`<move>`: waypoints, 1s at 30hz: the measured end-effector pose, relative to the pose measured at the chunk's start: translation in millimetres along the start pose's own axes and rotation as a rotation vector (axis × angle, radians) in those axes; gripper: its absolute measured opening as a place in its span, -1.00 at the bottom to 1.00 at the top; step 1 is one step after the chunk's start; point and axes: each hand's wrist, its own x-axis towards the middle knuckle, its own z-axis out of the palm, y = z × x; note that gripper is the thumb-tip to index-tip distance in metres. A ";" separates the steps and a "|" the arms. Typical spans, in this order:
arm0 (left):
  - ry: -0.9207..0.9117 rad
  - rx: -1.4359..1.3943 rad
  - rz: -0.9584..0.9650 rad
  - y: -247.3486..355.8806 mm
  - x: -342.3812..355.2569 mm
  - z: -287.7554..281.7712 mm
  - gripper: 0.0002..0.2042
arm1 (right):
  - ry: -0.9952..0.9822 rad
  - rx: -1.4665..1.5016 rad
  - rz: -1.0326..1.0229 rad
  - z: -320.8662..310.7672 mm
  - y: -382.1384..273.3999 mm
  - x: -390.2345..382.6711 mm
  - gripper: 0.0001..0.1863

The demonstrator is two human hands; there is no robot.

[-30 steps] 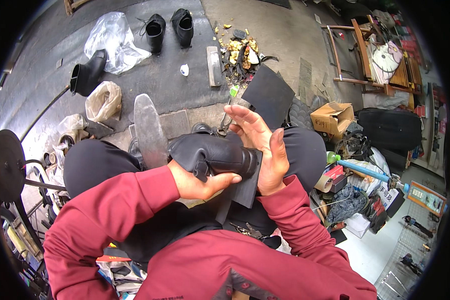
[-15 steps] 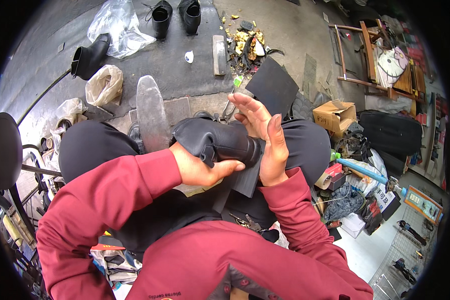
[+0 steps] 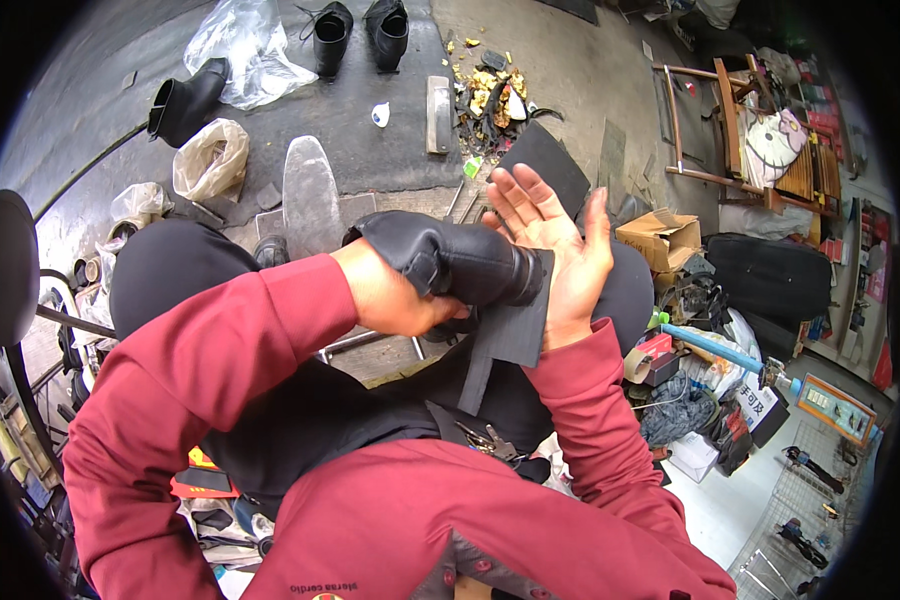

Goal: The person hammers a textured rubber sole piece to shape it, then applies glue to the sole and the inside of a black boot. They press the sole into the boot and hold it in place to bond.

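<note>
My left hand (image 3: 392, 295) is wrapped around a black leather boot (image 3: 455, 262), held sideways over my lap. A flat black rubber piece (image 3: 505, 330) with a narrow strip hanging down lies against the boot's heel end. My right hand (image 3: 568, 258) is open beside that end, palm turned up, fingers spread, the rubber piece's edge at its palm. Behind the boot stands an oblong grey metal plate (image 3: 312, 185), and a set of keys (image 3: 495, 445) rests near my lap.
Ahead are more black boots (image 3: 332, 40), plastic bags (image 3: 210, 160), a scrap pile (image 3: 485, 100) and a dark square sheet (image 3: 545, 165). To the right are a cardboard box (image 3: 658, 238), a wooden chair (image 3: 730, 130) and clutter; a black metal machine (image 3: 2, 270) is at the left.
Both hands have risen in the view with the boot and rubber piece. My right palm has turned further upward, its fingers more spread.
</note>
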 end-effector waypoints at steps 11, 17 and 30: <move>0.151 -0.565 -0.207 29.1 4.0 -11.0 -0.61 | -0.232 0.044 -0.091 15.4 -16.8 0.5 -0.02; 0.211 -0.701 -0.238 32.7 6.6 -4.1 -0.63 | -0.191 -0.020 -0.142 20.5 -8.3 -4.3 -0.05; 0.351 -0.744 -0.226 20.0 11.0 8.6 -0.81 | 0.020 -0.079 -0.141 25.4 2.6 3.2 -0.34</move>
